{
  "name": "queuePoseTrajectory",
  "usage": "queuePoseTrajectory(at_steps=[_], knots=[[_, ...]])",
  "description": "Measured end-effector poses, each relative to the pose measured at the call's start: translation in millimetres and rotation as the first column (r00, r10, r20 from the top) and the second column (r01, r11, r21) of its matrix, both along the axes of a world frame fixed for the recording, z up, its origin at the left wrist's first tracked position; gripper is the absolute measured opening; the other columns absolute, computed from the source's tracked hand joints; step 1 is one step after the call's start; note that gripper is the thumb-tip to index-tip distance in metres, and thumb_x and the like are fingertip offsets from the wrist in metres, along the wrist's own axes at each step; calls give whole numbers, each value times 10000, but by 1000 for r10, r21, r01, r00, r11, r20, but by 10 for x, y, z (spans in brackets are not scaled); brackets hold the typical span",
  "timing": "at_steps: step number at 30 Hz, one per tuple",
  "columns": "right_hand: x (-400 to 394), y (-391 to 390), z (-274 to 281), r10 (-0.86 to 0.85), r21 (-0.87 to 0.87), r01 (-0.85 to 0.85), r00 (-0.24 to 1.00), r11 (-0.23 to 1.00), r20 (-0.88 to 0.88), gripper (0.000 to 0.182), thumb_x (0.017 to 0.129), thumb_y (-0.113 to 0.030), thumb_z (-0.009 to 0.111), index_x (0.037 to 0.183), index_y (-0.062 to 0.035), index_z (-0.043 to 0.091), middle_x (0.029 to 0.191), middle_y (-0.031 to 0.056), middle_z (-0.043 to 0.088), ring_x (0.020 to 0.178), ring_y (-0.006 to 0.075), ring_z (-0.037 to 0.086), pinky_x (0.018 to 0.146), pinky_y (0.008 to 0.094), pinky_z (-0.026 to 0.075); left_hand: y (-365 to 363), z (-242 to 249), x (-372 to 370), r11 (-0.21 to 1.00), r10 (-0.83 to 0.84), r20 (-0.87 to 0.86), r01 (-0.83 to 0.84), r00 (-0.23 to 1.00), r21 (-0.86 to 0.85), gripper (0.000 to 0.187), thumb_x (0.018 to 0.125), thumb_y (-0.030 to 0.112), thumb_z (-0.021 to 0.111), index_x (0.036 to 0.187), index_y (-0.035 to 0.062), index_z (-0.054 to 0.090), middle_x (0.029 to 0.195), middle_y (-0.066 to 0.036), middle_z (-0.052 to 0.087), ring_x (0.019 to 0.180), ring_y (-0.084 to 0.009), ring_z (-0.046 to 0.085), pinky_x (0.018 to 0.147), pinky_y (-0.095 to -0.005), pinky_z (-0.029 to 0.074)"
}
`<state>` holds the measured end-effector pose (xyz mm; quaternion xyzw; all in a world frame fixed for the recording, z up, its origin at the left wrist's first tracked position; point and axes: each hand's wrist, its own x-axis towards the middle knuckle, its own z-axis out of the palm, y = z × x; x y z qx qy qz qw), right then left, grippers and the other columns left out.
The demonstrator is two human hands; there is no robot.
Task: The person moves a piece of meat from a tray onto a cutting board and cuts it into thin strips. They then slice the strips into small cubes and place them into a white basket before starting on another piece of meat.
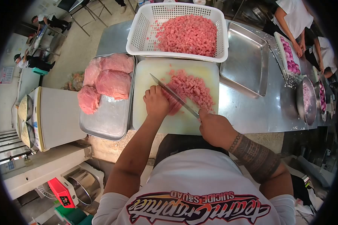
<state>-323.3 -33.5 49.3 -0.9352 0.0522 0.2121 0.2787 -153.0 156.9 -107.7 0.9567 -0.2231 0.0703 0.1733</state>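
On a white cutting board [146, 75] lie raw meat strips [173, 105] and a heap of diced meat [195, 88]. My right hand [215, 128] is wrapped round the handle of a knife [176, 96], whose blade points up and left across the meat. My left hand [156, 100] presses on the strips just left of the blade, its fingers bent and together. Left of the board, large raw meat pieces [114, 83] rest on a metal tray [105, 122]. A white perforated basket [139, 33] holding much diced meat [189, 35] stands beyond the board.
An empty metal pan [246, 60] sits right of the basket. Further right are a white board with purple onions [289, 58], a metal bowl [308, 99] and co-workers' arms [289, 33]. A white chest [60, 116] stands at the left, with a red-fronted machine [62, 192] below it.
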Motion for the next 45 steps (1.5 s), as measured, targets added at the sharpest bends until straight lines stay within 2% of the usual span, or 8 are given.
queuePoseTrajectory(at_steps=[12, 15, 18, 24, 27, 30, 37, 45], knots=[[873, 414, -849, 5, 6, -6, 983, 1000, 186, 386, 932, -63, 523, 1300, 54, 507, 955, 253, 732, 865, 475, 717, 805, 570, 569, -12, 21, 17, 998, 46, -140, -41, 989, 39, 387, 868, 211, 684, 1201, 34, 600, 1244, -137, 607, 1152, -395, 560, 1015, -532, 427], [687, 356, -848, -8, 44, -3, 969, 999, 245, 378, 925, -63, 533, 1285, 52, 514, 940, 265, 730, 839, 476, 718, 806, 586, 565, -10, 47, -9, 999, 46, -139, -43, 989, 28, 367, 872, 193, 666, 1194, 30, 602, 1250, -148, 610, 1157, -393, 562, 1015, -531, 427], [266, 270, -327, 19, -53, -17, 999, 998, 36, 297, 961, -120, 539, 1208, 46, 548, 887, 246, 738, 877, 429, 742, 792, 561, 574, -4, 80, -24, 999, 34, -129, -33, 991, 10, 340, 882, 165, 623, 1192, 27, 602, 1241, -154, 613, 1155, -391, 567, 1008, -531, 432], [498, 212, -756, -53, -20, 57, 988, 998, 146, 392, 952, -116, 534, 1317, 27, 550, 958, 258, 740, 912, 446, 728, 826, 562, 564, 47, 30, 57, 1000, 13, -140, -15, 990, -17, 271, 913, 152, 602, 1153, 28, 625, 1204, -158, 614, 1131, -386, 579, 972, -539, 451], [289, 81, -844, -105, 33, 100, 963, 994, 247, 341, 942, -137, 581, 1236, 29, 529, 950, 274, 723, 896, 465, 715, 795, 579, 555, 153, 56, 58, 996, -2, -118, -9, 993, -94, 276, 913, 147, 595, 1162, 36, 639, 1197, -159, 616, 1117, -385, 585, 952, -541, 458], [89, 17, -648, -92, -30, 99, 977, 995, 192, 315, 948, -132, 581, 1214, 27, 525, 959, 262, 726, 890, 462, 713, 795, 570, 557, 135, -31, -20, 999, -10, 26, 11, 1000, -31, 242, 911, 103, 608, 1138, 22, 622, 1168, -187, 621, 1089, -408, 597, 898, -545, 480], [-98, 78, 40, 13, -21, -14, 1000, 1000, -26, 371, 941, -109, 585, 1277, 41, 535, 914, 235, 719, 873, 443, 717, 778, 547, 560, 96, 31, -36, 998, 28, -34, -27, 999, 54, 332, 905, 145, 584, 1224, 77, 649, 1190, -129, 616, 1117, -367, 578, 961, -530, 449], [509, 353, -668, 29, 6, -30, 984, 1000, 178, 304, 938, -84, 551, 1220, 29, 549, 897, 260, 726, 872, 463, 717, 791, 546, 563, 102, -24, -4, 997, 29, -113, -20, 993, 78, 382, 911, 191, 602, 1267, 52, 623, 1263, -118, 636, 1127, -365, 584, 983, -525, 445]])
